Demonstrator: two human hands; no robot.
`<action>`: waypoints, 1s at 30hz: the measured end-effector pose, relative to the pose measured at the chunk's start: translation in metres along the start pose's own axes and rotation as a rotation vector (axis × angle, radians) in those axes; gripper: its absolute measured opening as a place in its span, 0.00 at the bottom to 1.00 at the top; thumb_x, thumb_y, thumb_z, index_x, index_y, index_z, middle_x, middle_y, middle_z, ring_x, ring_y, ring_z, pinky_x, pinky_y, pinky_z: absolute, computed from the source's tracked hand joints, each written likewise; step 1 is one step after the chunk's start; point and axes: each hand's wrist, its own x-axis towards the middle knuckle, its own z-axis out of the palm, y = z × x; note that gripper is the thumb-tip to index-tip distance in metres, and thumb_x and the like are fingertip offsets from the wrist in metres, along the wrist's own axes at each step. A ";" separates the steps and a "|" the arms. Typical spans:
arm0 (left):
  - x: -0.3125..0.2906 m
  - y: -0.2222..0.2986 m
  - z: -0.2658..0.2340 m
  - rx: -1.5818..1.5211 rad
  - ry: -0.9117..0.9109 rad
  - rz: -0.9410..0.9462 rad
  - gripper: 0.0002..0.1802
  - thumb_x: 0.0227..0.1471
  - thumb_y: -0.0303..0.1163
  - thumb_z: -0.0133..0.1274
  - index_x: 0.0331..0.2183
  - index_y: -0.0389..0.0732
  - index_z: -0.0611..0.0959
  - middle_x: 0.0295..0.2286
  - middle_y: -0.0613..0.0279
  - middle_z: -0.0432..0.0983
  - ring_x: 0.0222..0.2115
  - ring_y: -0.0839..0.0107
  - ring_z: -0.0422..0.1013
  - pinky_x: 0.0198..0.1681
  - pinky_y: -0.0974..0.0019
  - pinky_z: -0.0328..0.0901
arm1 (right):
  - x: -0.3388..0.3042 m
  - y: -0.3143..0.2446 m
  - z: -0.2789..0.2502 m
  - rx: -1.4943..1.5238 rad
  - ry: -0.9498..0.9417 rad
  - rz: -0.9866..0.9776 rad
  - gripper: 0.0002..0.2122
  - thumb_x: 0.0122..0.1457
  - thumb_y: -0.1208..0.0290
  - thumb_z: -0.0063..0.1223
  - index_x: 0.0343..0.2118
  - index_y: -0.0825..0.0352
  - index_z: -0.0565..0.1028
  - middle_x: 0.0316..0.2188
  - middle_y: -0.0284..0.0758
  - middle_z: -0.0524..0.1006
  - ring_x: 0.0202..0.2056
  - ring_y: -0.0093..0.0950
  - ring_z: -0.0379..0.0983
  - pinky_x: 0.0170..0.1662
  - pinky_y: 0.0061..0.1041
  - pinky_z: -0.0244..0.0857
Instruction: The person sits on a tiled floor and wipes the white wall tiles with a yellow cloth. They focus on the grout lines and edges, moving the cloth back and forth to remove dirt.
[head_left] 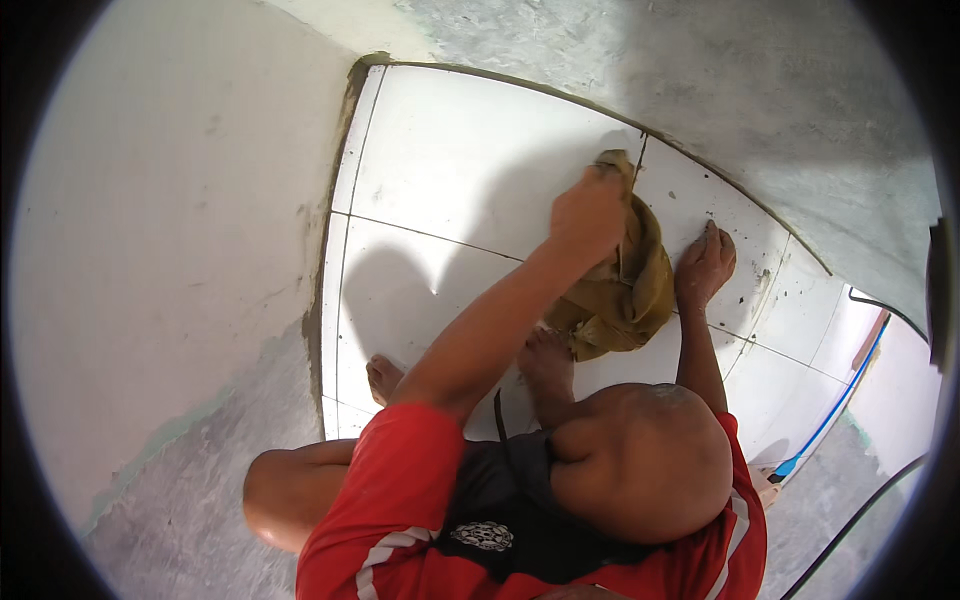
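My left hand (590, 212) is closed on a bunched brown cloth (640, 275), at its upper end near the joint between two white tiles. The rest of the cloth lies crumpled on the floor, reaching down to my bare foot (547, 362). To the right of the cloth, my right hand (706, 262) rests on a tile with its fingers stretched forward against the surface. I see nothing held in it. Small dark specks dot the tile around those fingertips.
White floor tiles (430, 140) meet a pale wall (200, 200) on the left and a grey plastered wall (800, 110) ahead. Dark, rough joints run along both walls. On the right lie a blue strip (835, 410) and a black cable (850, 525).
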 end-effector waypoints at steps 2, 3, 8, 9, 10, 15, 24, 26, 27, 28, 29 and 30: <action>-0.018 -0.017 -0.025 -0.107 0.071 -0.026 0.14 0.54 0.30 0.51 0.43 0.35 0.78 0.39 0.44 0.76 0.40 0.42 0.74 0.43 0.46 0.68 | 0.005 -0.007 -0.001 0.127 -0.016 0.069 0.18 0.59 0.73 0.51 0.53 0.65 0.75 0.49 0.44 0.75 0.53 0.42 0.68 0.59 0.41 0.60; -0.023 -0.021 -0.030 -0.145 0.096 -0.004 0.16 0.55 0.31 0.51 0.44 0.35 0.77 0.39 0.44 0.76 0.40 0.43 0.74 0.43 0.47 0.68 | 0.004 -0.007 -0.001 0.242 -0.054 0.140 0.18 0.60 0.73 0.52 0.53 0.66 0.75 0.49 0.44 0.75 0.53 0.41 0.69 0.59 0.39 0.61; -0.049 -0.035 -0.041 -0.492 0.035 0.027 0.18 0.59 0.34 0.54 0.47 0.33 0.79 0.37 0.49 0.80 0.38 0.59 0.77 0.42 0.58 0.69 | 0.010 -0.130 -0.037 1.019 -0.534 0.276 0.20 0.59 0.75 0.54 0.55 0.70 0.73 0.51 0.42 0.76 0.53 0.31 0.73 0.57 0.28 0.64; -0.045 -0.033 -0.042 -0.570 -0.022 0.059 0.16 0.58 0.34 0.54 0.44 0.34 0.81 0.36 0.48 0.80 0.37 0.56 0.77 0.42 0.58 0.69 | 0.011 -0.142 -0.043 1.029 -0.608 0.212 0.20 0.59 0.74 0.56 0.55 0.71 0.73 0.47 0.40 0.79 0.50 0.28 0.74 0.55 0.27 0.66; -0.046 -0.040 -0.052 -0.625 -0.067 0.073 0.14 0.57 0.34 0.55 0.40 0.34 0.82 0.36 0.48 0.80 0.37 0.54 0.77 0.42 0.57 0.69 | 0.013 -0.148 -0.046 0.976 -0.701 0.223 0.19 0.60 0.73 0.56 0.54 0.71 0.73 0.45 0.40 0.80 0.48 0.27 0.74 0.53 0.27 0.67; -0.007 -0.117 -0.107 -0.002 0.652 0.181 0.11 0.55 0.31 0.57 0.37 0.34 0.84 0.38 0.48 0.80 0.41 0.50 0.75 0.48 0.54 0.68 | 0.026 -0.149 -0.075 1.049 -0.897 0.357 0.14 0.65 0.68 0.53 0.49 0.71 0.76 0.36 0.37 0.82 0.38 0.21 0.74 0.46 0.26 0.68; 0.091 -0.136 -0.125 -0.314 0.670 -0.195 0.44 0.54 0.25 0.46 0.66 0.26 0.43 0.60 0.33 0.59 0.63 0.42 0.55 0.65 0.56 0.53 | 0.018 -0.155 -0.097 0.719 -0.835 -0.150 0.11 0.65 0.67 0.50 0.35 0.73 0.72 0.31 0.48 0.74 0.35 0.49 0.71 0.40 0.39 0.66; 0.101 -0.112 -0.114 -0.642 0.673 -0.184 0.45 0.52 0.22 0.43 0.66 0.26 0.41 0.62 0.32 0.57 0.64 0.43 0.53 0.66 0.60 0.51 | 0.022 -0.156 -0.104 0.780 -0.848 -0.042 0.11 0.64 0.68 0.51 0.31 0.73 0.71 0.29 0.47 0.72 0.33 0.48 0.71 0.39 0.39 0.65; 0.106 -0.108 -0.108 -0.722 0.681 -0.157 0.46 0.51 0.21 0.42 0.66 0.26 0.39 0.64 0.34 0.53 0.66 0.48 0.52 0.67 0.64 0.48 | 0.022 -0.154 -0.104 0.775 -0.842 -0.037 0.11 0.64 0.68 0.51 0.31 0.73 0.71 0.28 0.47 0.72 0.32 0.47 0.70 0.38 0.39 0.64; 0.108 -0.110 -0.105 -0.746 0.714 -0.144 0.46 0.52 0.21 0.43 0.66 0.26 0.39 0.64 0.34 0.52 0.66 0.48 0.53 0.67 0.64 0.48 | 0.018 -0.154 -0.099 0.787 -0.844 -0.034 0.11 0.64 0.69 0.51 0.30 0.73 0.70 0.28 0.46 0.72 0.31 0.47 0.69 0.38 0.39 0.64; 0.110 -0.111 -0.101 -0.770 0.748 -0.131 0.46 0.52 0.21 0.43 0.66 0.26 0.39 0.64 0.34 0.52 0.65 0.48 0.53 0.67 0.64 0.48 | 0.015 -0.155 -0.096 0.799 -0.847 -0.032 0.12 0.64 0.69 0.51 0.29 0.73 0.70 0.27 0.46 0.71 0.30 0.46 0.69 0.37 0.39 0.63; 0.111 -0.114 -0.098 -0.793 0.782 -0.118 0.46 0.52 0.21 0.43 0.66 0.25 0.39 0.64 0.34 0.52 0.65 0.47 0.53 0.68 0.64 0.47 | 0.012 -0.158 -0.094 0.813 -0.848 -0.028 0.11 0.64 0.69 0.51 0.29 0.74 0.70 0.27 0.46 0.71 0.30 0.46 0.68 0.36 0.39 0.63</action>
